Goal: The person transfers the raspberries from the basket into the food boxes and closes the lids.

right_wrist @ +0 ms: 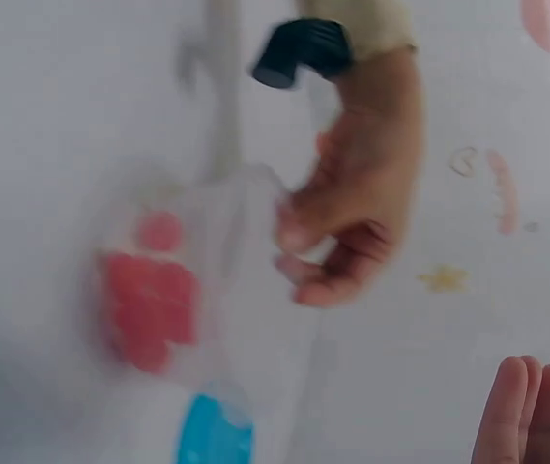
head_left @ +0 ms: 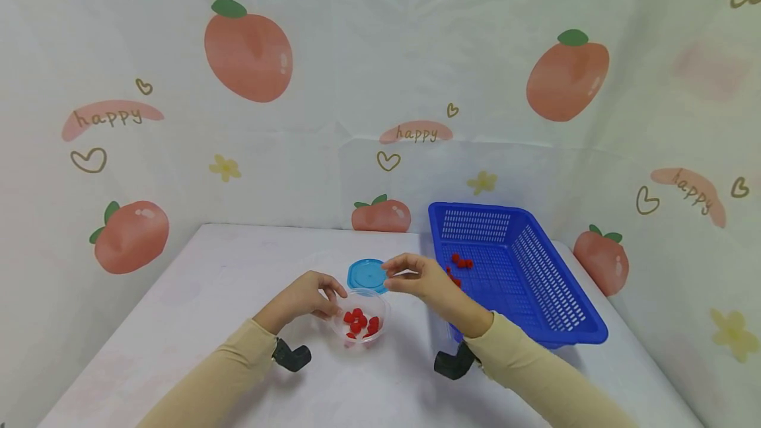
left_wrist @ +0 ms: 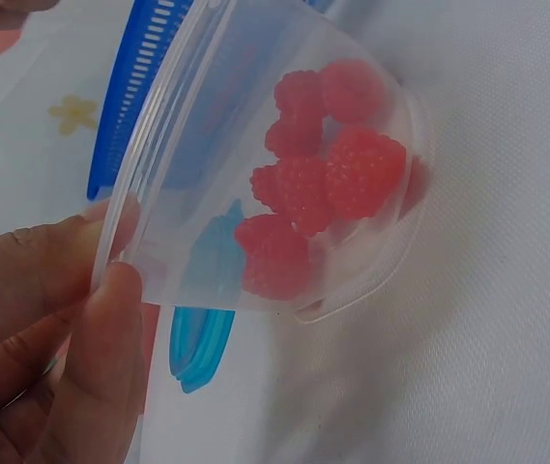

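Note:
A clear plastic tub (head_left: pixel 371 302) stands on the table with several red raspberries (left_wrist: pixel 361 169) at its bottom. My left hand (head_left: pixel 309 294) pinches the tub's rim on its left side, thumb and finger on either face of the edge in the left wrist view. Raised over the table between the tub and a blue basket (head_left: pixel 573 335), my right hand (head_left: pixel 433 286) has nothing visible in it, its fingers extended and apart from the thumb. Behind the tub lies a blue lid (head_left: pixel 364 275), partly overlapped by the right fingertips in the head view.
More raspberries (head_left: pixel 462 262) lie inside the basket near its left side, partly behind my right forearm. The basket's raised walls stand at the table's right. A printed curtain (head_left: pixel 321 84) hangs behind the white table (head_left: pixel 220 269). Black wrist mounts (head_left: pixel 291 355) jut from both sleeves.

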{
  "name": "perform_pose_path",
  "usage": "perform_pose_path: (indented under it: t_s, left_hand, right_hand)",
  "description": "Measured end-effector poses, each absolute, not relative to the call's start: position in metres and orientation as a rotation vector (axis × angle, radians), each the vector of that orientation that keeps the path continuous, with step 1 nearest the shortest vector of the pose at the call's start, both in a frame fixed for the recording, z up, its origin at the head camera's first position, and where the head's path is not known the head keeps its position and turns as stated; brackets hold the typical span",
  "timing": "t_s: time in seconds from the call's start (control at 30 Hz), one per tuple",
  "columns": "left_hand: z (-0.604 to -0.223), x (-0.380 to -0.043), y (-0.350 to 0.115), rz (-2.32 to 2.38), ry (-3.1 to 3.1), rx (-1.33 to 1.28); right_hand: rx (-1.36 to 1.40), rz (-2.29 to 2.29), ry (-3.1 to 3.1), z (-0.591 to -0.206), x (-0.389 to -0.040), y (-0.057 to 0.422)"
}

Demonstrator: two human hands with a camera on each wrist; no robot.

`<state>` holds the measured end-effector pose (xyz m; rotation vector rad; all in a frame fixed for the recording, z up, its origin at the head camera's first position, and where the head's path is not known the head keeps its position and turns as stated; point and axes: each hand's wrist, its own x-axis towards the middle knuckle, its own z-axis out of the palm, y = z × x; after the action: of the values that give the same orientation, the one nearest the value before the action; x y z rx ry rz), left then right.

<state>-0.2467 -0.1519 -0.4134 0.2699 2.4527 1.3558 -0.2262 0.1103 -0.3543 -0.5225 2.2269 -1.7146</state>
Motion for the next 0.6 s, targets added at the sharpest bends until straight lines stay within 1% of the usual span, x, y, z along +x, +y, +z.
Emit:
perform_pose_path:
  t_s: [0.17,0.3,0.43,0.6]
  left_hand:
    - [-0.412,-0.246,-0.151,1.344,2.464,0.228]
    - [-0.412,-0.245,-0.15,1.33,2.477,0.207]
    - [-0.412,-0.245,-0.15,1.326,2.482,0.203]
    - [-0.413,-0.244,-0.15,1.327,2.486,0.192]
  right_hand:
    - [-0.535,-1.847,2.251,-0.328,-0.242,0.131]
    - [-0.552,-2.043,2.187,-0.316,-0.263,0.153]
    - [-0.521,-2.189,2.128,-0.318,-0.287,0.176]
    - [-0.397,-2.231,2.163,-0.335,-0.31,0.201]
